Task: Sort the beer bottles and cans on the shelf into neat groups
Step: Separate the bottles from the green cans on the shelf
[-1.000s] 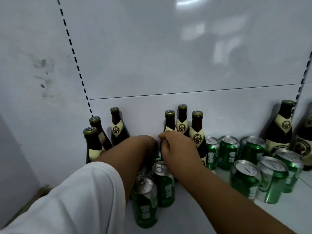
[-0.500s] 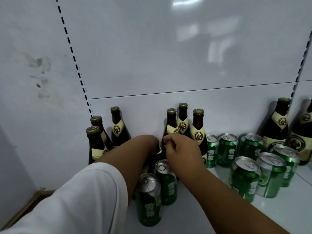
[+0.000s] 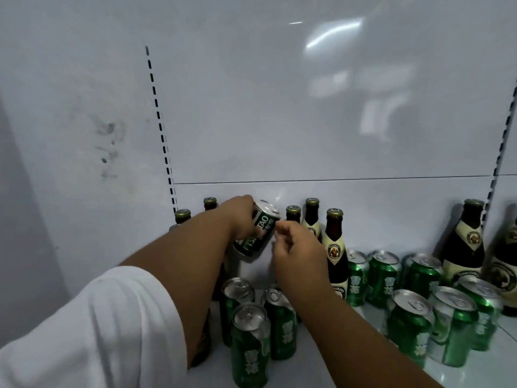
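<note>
My left hand [image 3: 240, 217] grips a dark green Tsingtao can [image 3: 258, 232], tilted and lifted above the shelf in front of the back wall. My right hand [image 3: 298, 253] hovers just right of that can with fingers curled, holding nothing, in front of three brown bottles [image 3: 334, 245]. Under my hands stand three green cans [image 3: 250, 343] on the white shelf [image 3: 307, 357]. More brown bottles [image 3: 182, 217] show behind my left arm, partly hidden. Several green cans [image 3: 409, 323] are grouped at the right.
Two larger brown bottles [image 3: 465, 245] stand at the far right against the back wall. A slotted upright [image 3: 161, 127] runs up the white back panel at the left, another upright [image 3: 500, 152] at the right. The shelf's side wall closes off the left.
My left hand has come up from behind the cans holding the Tsingtao can, lifted and tilted. My right hand has let go of the bottle neck and drawn slightly back.
</note>
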Demonstrator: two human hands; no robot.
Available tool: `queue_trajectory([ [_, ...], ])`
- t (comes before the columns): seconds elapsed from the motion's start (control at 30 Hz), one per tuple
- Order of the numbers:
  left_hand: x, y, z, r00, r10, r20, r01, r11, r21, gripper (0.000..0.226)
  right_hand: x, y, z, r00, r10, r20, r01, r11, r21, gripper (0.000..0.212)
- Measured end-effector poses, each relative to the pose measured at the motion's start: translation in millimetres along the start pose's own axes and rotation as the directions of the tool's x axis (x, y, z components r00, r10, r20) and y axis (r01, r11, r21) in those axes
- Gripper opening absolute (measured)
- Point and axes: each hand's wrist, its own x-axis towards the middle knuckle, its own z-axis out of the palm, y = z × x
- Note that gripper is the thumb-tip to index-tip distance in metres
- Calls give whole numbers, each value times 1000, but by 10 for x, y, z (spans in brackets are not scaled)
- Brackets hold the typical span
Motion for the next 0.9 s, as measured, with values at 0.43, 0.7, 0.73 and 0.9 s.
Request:
queue_trajectory([
  [0.43,-547,225,-230,827,-254,-501,-173,733,-658,52,67,-215,176,997,56,50,-65,978,200,46],
  [0.7,-798,552,77,880,-440,-177,-239,-89,-967,41,112,-425,-59,975,179,-130,-98,877,470,44],
  [0.73,-854,589,107,900,-413,-142,-220,-149,-964,42,110,-431,-90,969,177,-174,-83,891,446,39],
  [0.9,-987,538,203,975,-218,-40,-83,-190,-978,51,22,-566,-341,923,173,-344,-26,919,392,19],
])
